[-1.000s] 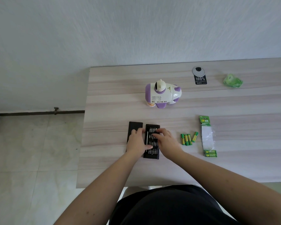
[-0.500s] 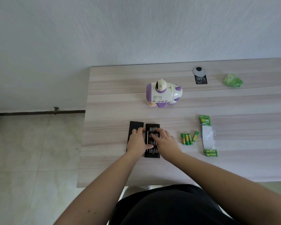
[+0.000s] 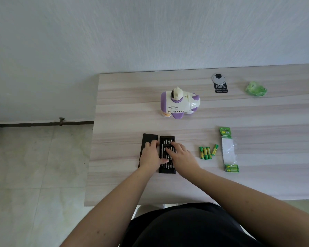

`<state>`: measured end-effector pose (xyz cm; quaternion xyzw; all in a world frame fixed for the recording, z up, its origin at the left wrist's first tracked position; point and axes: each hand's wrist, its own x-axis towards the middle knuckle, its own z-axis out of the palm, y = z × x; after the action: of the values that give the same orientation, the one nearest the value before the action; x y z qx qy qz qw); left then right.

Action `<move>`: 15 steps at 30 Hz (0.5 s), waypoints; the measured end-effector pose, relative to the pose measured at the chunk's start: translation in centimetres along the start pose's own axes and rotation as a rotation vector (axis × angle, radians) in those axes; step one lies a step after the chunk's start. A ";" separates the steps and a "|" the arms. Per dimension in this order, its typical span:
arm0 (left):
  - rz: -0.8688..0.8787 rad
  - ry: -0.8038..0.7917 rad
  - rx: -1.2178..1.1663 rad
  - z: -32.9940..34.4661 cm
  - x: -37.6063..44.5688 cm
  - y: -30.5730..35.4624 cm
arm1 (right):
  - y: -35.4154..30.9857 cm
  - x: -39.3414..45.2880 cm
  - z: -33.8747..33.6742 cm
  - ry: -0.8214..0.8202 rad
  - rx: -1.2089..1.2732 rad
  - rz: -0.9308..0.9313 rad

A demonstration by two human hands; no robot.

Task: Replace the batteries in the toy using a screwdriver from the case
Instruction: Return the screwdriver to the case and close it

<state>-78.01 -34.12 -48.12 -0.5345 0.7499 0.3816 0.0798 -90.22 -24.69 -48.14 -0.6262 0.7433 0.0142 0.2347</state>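
Observation:
A white and purple toy (image 3: 178,104) stands upright at the middle of the wooden table (image 3: 125,104). Nearer to me lies the open black screwdriver case: its bit tray (image 3: 168,169), with the cover (image 3: 149,137) beside it on the left. My left hand (image 3: 151,156) lies flat across the cover, thumb touching the tray's left side. My right hand (image 3: 183,157) rests over the tray with fingertips down among the bits. A thin silver rod (image 3: 162,150) shows along the tray's left edge. Several loose green batteries (image 3: 206,152) lie right of the tray.
A torn green battery pack (image 3: 228,150) lies right of the loose batteries. At the back right are a round cable grommet (image 3: 218,78), a black label (image 3: 221,88) and crumpled green wrap (image 3: 256,89). The table's left edge drops to a tiled floor (image 3: 39,166).
My right hand's fingers have crept a little left across the bit tray. My left hand stays on the cover. Nothing else on the table has moved.

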 end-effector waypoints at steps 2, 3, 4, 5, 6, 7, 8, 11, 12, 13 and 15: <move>0.000 0.000 -0.003 0.0 0.0 0.0 | 0.0 0.0 -0.1 -0.003 -0.006 0.004; -0.001 0.000 -0.005 0.0 0.0 0.0 | 0.0 0.0 -0.1 -0.005 -0.006 0.006; -0.002 0.000 -0.004 0.0 0.0 0.0 | -0.1 0.0 -0.1 -0.008 -0.003 0.006; -0.002 0.000 -0.003 0.0 0.0 0.0 | 0.0 0.0 -0.1 -0.011 0.000 0.007; -0.002 -0.001 -0.003 0.0 0.0 0.0 | 0.0 0.1 -0.1 -0.012 0.003 0.009; -0.002 -0.003 -0.004 0.0 0.0 0.0 | 0.0 0.1 -0.1 -0.012 0.003 0.009; -0.003 -0.003 -0.006 0.0 0.0 0.0 | 0.0 0.1 -0.1 -0.010 0.001 0.008; -0.004 -0.001 -0.008 0.0 0.0 0.0 | 0.0 0.1 0.0 -0.005 0.003 0.000; -0.003 -0.001 -0.009 0.0 0.0 0.0 | 0.0 0.1 0.0 0.002 0.005 -0.004; -0.002 -0.001 -0.012 0.0 0.0 0.0 | 0.0 0.1 0.1 0.008 0.006 -0.006; 0.000 -0.002 -0.016 0.0 0.0 0.0 | 0.1 0.1 0.2 0.011 0.004 -0.005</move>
<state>-78.01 -34.14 -48.11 -0.5348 0.7468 0.3880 0.0763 -90.23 -24.74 -48.41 -0.6278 0.7429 0.0087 0.2320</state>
